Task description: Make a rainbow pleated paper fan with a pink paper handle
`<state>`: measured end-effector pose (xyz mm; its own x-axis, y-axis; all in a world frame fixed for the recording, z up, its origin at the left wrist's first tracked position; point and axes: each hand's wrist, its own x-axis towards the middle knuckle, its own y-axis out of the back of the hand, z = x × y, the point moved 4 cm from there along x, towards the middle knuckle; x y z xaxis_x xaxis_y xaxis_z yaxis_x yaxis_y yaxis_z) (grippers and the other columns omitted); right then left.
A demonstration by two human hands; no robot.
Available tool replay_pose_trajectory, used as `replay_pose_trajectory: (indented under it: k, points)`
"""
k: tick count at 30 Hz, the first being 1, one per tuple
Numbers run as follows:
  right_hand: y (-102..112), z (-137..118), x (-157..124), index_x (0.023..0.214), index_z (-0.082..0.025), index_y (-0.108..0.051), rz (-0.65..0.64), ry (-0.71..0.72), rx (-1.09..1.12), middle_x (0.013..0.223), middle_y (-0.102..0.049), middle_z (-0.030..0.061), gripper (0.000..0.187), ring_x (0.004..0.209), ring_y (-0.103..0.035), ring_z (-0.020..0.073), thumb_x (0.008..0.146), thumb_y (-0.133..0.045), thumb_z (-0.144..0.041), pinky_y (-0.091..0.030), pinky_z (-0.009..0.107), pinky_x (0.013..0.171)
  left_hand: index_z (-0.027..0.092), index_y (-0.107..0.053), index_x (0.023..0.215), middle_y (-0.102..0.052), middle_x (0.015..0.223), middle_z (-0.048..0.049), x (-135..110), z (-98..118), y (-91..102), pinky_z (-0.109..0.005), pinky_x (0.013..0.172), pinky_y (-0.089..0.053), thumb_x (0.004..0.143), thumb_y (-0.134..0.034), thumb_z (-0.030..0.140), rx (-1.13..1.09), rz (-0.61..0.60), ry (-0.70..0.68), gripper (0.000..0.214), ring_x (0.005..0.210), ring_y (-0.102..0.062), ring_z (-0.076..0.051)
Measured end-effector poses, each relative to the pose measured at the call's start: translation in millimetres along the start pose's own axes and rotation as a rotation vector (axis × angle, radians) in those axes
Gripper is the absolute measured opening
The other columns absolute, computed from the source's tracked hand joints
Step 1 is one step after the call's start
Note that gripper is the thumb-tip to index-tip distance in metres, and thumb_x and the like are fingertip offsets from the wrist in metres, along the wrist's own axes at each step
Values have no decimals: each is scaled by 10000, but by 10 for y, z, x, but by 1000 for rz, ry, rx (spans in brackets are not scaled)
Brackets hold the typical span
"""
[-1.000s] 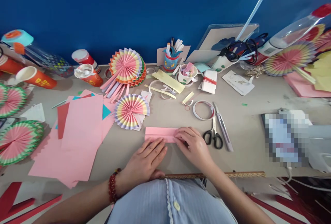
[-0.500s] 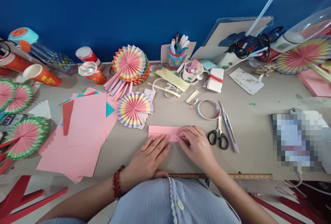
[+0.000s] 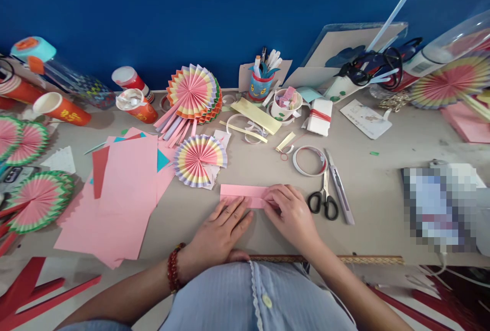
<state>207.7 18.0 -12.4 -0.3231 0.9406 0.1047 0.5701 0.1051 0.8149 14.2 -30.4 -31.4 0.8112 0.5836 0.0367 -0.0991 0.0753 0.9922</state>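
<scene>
A folded strip of pink paper (image 3: pixel 242 189) lies on the table in front of me, a lengthwise crease showing along it. My left hand (image 3: pixel 222 226) rests flat with fingers stretched out, its fingertips pressing the strip's lower left part. At the strip's right end, the bent fingers of my right hand (image 3: pixel 291 213) pinch the paper; they hide that end. Black-handled scissors (image 3: pixel 324 198) lie just right of my right hand, beside a utility knife (image 3: pixel 341 193). Above them sits a roll of white tape (image 3: pixel 309 161). A pleated paper fan rosette (image 3: pixel 199 161) lies up and left of the strip.
Pink paper sheets (image 3: pixel 126 203) are stacked at the left, near green-edged rosettes (image 3: pixel 38 201). Paper cups (image 3: pixel 136 106), a pen holder (image 3: pixel 259 86) and a tub of scraps (image 3: pixel 285 106) stand along the blue wall. A blurred-out phone (image 3: pixel 436 208) lies at the right.
</scene>
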Motion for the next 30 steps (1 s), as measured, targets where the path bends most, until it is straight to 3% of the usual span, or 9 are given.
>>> replay_pose_trajectory:
  k: [8, 15, 30]
  points:
    - [7, -16, -10, 870, -204, -592, 12, -3, -5, 960, -664, 65, 79, 898, -566, 248, 928, -563, -160, -431, 387, 822, 122, -416, 1515, -279, 1640, -140, -4, -13, -1, -537, 1219, -125, 922, -235, 768, 40, 5, -28, 896, 1520, -189, -359]
    - [8, -21, -1, 868, -198, -601, 13, -2, -5, 964, -670, 70, 85, 901, -571, 246, 919, -552, -151, -436, 386, 819, 74, -357, 1537, -266, 1639, -167, 1, 2, 18, -464, 1232, -135, 935, -224, 753, 37, 15, -31, 917, 1533, -169, -307]
    - [120, -29, -52, 949, -190, -623, 15, -41, -147, 1048, -651, 94, 57, 953, -561, 267, 940, -567, -196, -445, 407, 848, 119, -366, 1543, -271, 1645, -129, 1, -13, -10, -496, 1222, -125, 941, -263, 744, 56, -3, -37, 874, 1528, -164, -327]
